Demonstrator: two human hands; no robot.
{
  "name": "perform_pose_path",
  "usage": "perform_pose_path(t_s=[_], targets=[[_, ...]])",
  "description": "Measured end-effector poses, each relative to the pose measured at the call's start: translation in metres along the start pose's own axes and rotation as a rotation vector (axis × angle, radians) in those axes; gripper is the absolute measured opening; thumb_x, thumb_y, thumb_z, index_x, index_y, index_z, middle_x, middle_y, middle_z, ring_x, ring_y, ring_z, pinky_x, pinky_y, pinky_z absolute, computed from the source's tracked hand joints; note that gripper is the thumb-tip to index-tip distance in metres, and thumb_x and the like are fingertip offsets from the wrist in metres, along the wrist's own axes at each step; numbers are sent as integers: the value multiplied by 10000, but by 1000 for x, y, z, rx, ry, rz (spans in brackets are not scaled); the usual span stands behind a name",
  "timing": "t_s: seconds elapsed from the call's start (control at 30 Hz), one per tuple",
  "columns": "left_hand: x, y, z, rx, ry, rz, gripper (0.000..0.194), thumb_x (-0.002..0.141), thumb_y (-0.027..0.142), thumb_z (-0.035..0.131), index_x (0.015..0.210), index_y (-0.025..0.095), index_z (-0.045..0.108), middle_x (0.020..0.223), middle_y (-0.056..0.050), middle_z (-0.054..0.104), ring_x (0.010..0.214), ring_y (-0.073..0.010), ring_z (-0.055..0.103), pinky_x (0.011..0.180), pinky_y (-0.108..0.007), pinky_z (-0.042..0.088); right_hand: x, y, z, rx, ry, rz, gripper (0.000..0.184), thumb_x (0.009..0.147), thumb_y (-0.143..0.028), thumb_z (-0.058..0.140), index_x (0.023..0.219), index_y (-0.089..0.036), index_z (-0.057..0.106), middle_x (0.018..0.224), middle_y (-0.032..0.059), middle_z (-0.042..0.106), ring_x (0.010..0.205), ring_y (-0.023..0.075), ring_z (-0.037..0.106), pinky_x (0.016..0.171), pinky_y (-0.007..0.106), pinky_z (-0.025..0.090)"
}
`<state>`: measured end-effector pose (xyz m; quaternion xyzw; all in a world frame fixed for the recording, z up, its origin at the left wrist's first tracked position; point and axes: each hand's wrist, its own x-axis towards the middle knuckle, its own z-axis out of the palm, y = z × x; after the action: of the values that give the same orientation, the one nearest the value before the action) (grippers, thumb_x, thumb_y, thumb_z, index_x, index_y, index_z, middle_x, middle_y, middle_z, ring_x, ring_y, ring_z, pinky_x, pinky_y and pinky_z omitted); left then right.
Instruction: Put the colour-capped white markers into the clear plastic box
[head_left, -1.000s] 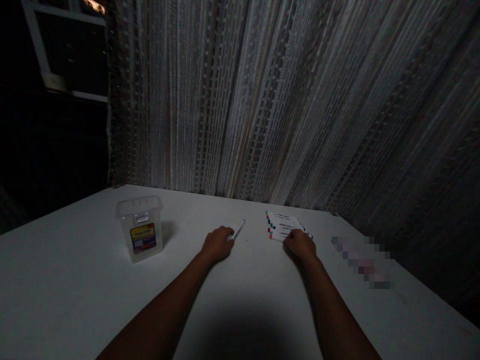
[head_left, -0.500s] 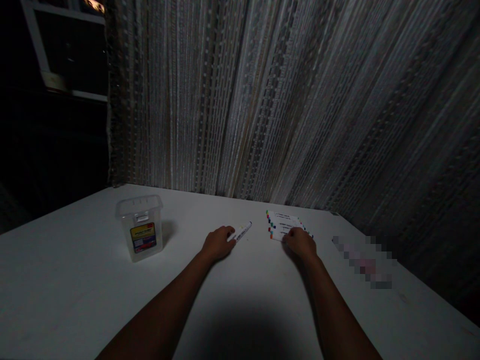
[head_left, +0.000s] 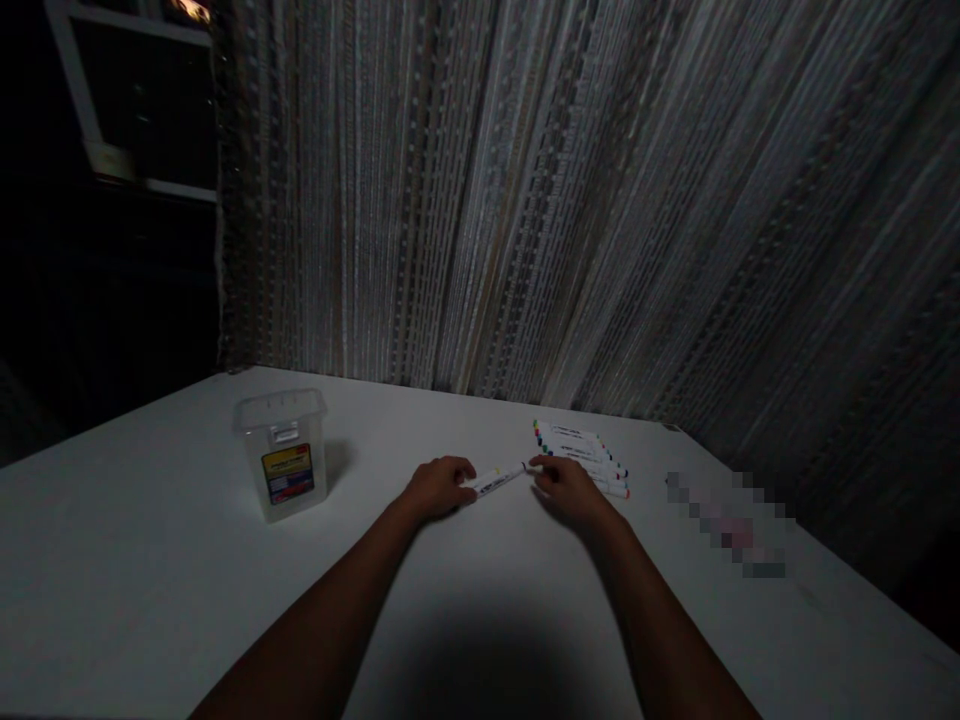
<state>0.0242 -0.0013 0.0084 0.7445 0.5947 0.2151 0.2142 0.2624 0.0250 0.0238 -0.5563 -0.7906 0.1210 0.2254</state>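
My left hand [head_left: 442, 487] is closed at the near ends of two white markers. One is a dark-capped marker [head_left: 501, 481], slanting up to the right; beside it lies a yellow-tipped marker [head_left: 484, 478]. My right hand [head_left: 568, 488] is at the dark cap, with index finger and thumb apart. Whether its fingertip touches the cap is too dim to tell. Behind and to the right of this hand, a row of white markers [head_left: 574, 437] with coloured ends lies on the table, partly hidden by the hand.
A clear plastic tub [head_left: 283, 425] with a yellow and blue label stands on the white table [head_left: 420, 620] to the left. A blurred-out object [head_left: 731, 525] lies at the right. Behind the table hangs a striped woven curtain [head_left: 450, 200].
My right hand has moved left from the row to the dark-capped marker. That marker now slants flatter and reaches further right. An orange end now shows at the row's right side.
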Motion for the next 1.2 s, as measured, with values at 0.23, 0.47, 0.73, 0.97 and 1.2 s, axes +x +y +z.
perform_pose_path(t_s=[0.23, 0.47, 0.73, 0.97, 1.2], targets=[[-2, 3, 0, -21, -20, 75, 228, 727, 334, 560, 868, 214, 693, 774, 2, 673, 737, -153, 602, 626, -226, 411, -13, -22, -9, -164, -196, 36, 200, 621, -142, 555, 770, -180, 683, 744, 31, 631, 737, 163, 555, 670, 241, 369], [-1, 5, 1, -15, -11, 77, 243, 710, 315, 555, 883, 213, 692, 767, -3, 678, 711, -155, 599, 614, -233, 401, -16, -36, -7, -113, -194, -87, 388, 638, -160, 588, 1015, -228, 648, 913, 33, 634, 864, 182, 559, 748, 246, 379], [-1, 4, 3, -7, -1, 77, 262, 707, 290, 547, 908, 202, 690, 805, -22, 685, 730, -164, 596, 619, -240, 392, -18, -40, -7, -154, -173, -52, 307, 646, -192, 610, 950, -188, 649, 912, 44, 629, 842, 170, 555, 726, 242, 379], [-2, 4, 3, -3, 9, 86, 258, 712, 286, 536, 893, 192, 693, 795, -29, 688, 708, -162, 591, 596, -237, 379, -20, -60, -11, -326, -340, -88, 283, 637, -177, 612, 912, -193, 675, 873, 59, 656, 818, 187, 579, 688, 251, 380], [-1, 3, 2, -11, 20, 85, 260, 704, 279, 538, 891, 192, 697, 816, -38, 694, 740, -177, 599, 620, -246, 387, -20, -29, -41, -621, -435, 42, 237, 622, -91, 535, 793, -155, 685, 873, 119, 675, 830, 243, 616, 606, 264, 371]])
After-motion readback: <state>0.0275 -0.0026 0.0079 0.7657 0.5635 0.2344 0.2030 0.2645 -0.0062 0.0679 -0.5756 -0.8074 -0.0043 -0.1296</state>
